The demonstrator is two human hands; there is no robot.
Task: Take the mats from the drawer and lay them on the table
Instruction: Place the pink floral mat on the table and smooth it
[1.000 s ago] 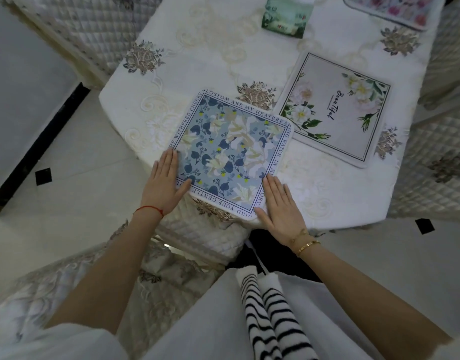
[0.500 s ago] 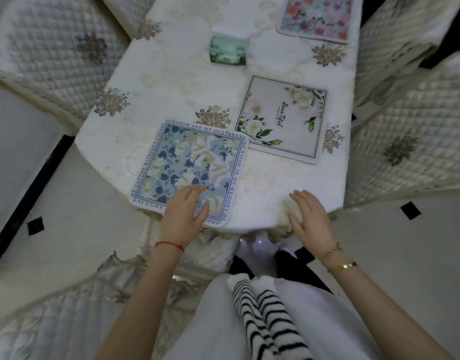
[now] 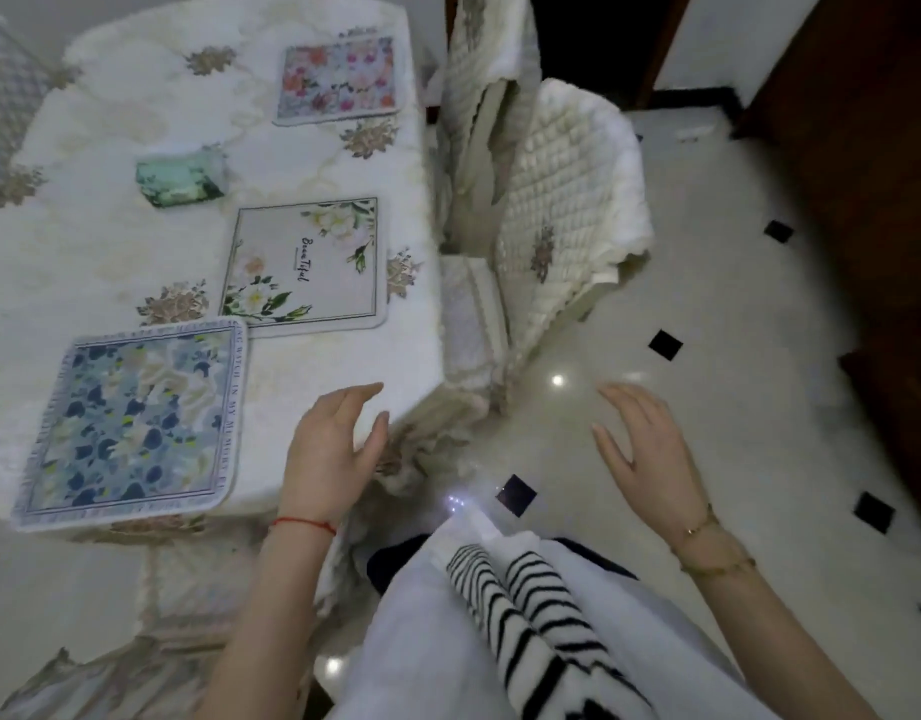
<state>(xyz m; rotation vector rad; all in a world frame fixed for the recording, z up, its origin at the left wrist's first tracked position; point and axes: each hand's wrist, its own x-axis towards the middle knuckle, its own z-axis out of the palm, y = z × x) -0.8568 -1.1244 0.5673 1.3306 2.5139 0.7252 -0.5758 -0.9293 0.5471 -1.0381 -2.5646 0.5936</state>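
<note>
Three mats lie flat on the table (image 3: 84, 262) with its white embroidered cloth. A blue floral mat (image 3: 136, 423) sits at the near left corner. A white mat with green leaves and script (image 3: 305, 265) lies behind it, and a pink floral mat (image 3: 338, 80) is at the far end. My left hand (image 3: 333, 449) hovers open over the table's near right corner, just right of the blue mat, touching no mat. My right hand (image 3: 645, 449) is open in the air above the floor, holding nothing. No drawer is in view.
A green packet (image 3: 180, 179) lies mid-table. Two quilted cream chairs (image 3: 567, 215) stand tight against the table's right side. Glossy tiled floor (image 3: 733, 381) with black diamond insets spreads to the right, and dark wooden furniture (image 3: 863, 148) stands at the far right.
Both hands have come off the blue mat, which stays on the table. The view has swung right, so the table now sits at the left and floor shows under my right hand.
</note>
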